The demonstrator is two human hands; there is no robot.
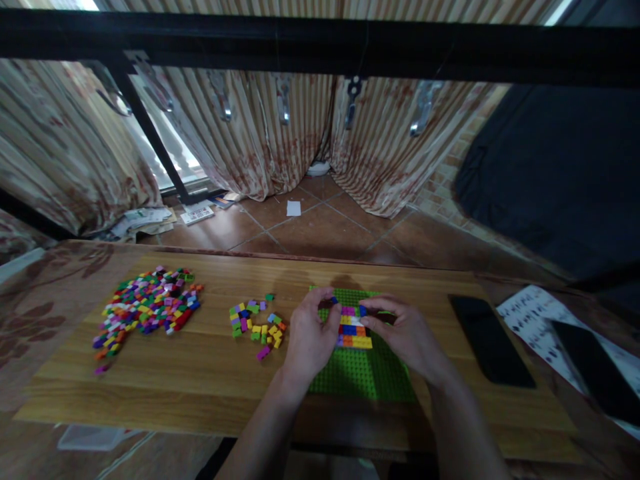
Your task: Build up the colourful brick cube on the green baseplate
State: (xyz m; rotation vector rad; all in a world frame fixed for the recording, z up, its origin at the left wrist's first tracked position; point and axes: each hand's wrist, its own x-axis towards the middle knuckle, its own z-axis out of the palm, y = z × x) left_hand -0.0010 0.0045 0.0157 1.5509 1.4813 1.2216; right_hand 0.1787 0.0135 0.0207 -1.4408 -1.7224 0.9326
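A green baseplate point(350, 377) lies on the wooden table with rows of coloured bricks point(353, 331) in yellow, orange, red, white, blue and pink on it. Over its left part, my left hand point(311, 337) is closed, thumb and forefinger pinching a small dark blue toy brick point(335, 301). My right hand point(411, 333) comes in from the other side, its thumb and forefinger closed at a blue brick point(363, 311) by the right end of the rows. Whether that brick is pressed onto the plate is hard to see. My hands cover parts of the plate.
A small group of loose bricks point(256, 329) lies left of my left hand. Farther left spreads a large pile of mixed bricks point(150, 303). On the right are a black phone-like slab point(491, 340) and another dark slab point(597, 367) over a printed sheet point(533, 308). A dark bar point(320, 47) crosses above.
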